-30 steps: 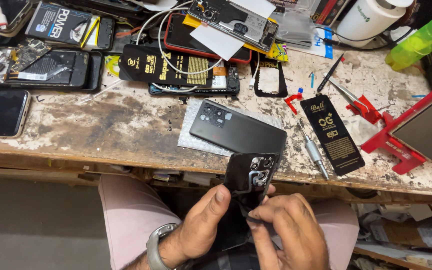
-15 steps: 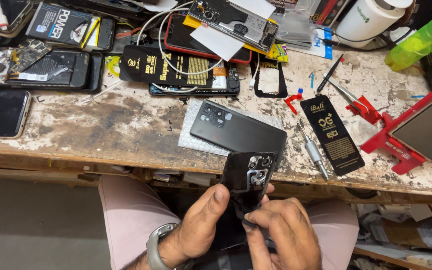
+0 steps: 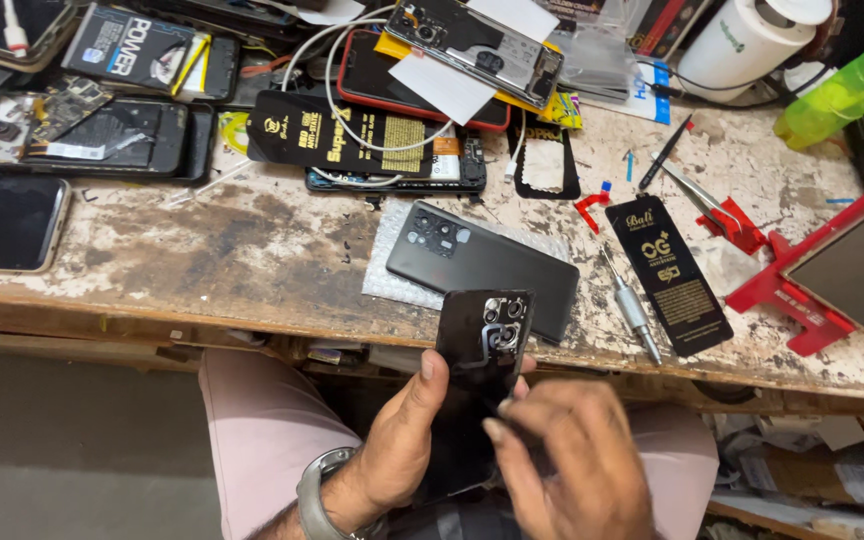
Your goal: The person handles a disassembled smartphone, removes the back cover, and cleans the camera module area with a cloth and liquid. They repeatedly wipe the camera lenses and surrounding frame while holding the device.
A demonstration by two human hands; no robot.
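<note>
Since a second ago the right hand has slid up across the black phone back cover, its fingers now blurred and pressing on the lower half. Left hand stays clamped on the cover's left edge, holding it upright over the lap, camera cut-outs at 12 o'clock. Behind, at 12 o'clock, a dark phone lies on the desk.
</note>
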